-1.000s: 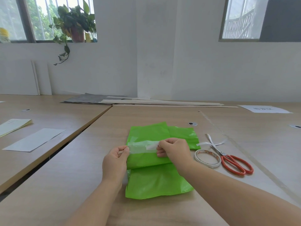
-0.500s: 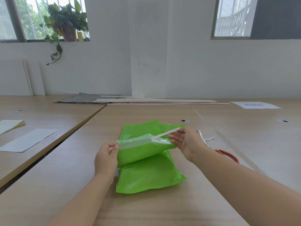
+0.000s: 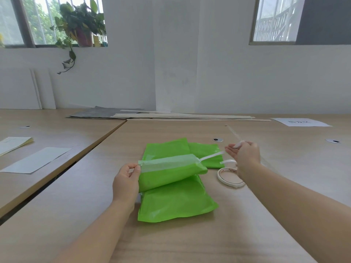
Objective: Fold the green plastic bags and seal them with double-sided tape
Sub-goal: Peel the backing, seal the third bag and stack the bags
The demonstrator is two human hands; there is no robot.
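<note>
A green plastic bag (image 3: 176, 202) lies on the wooden table (image 3: 190, 242), its top flap (image 3: 171, 175) lifted and folded toward me. A strip of double-sided tape (image 3: 169, 165) runs along the flap's edge. My left hand (image 3: 126, 179) pinches the flap's left end. My right hand (image 3: 244, 155) is out to the right, pinching the white backing strip (image 3: 211, 156), which is peeled nearly clear of the tape. A second green bag (image 3: 205, 153) lies behind. The tape roll (image 3: 230, 177) rests under my right wrist.
A loose white strip (image 3: 228, 161) curls beside the roll. Paper sheets (image 3: 38, 160) lie on the left table, another sheet (image 3: 302, 122) at the far right. Thin wooden slats (image 3: 190, 117) and a grey board (image 3: 98, 113) lie by the back wall.
My right hand has pulled the backing strip rightward off the tape, from the flap's middle to past its right end. My left hand has kept its pinch on the raised flap. The scissors are out of sight.
</note>
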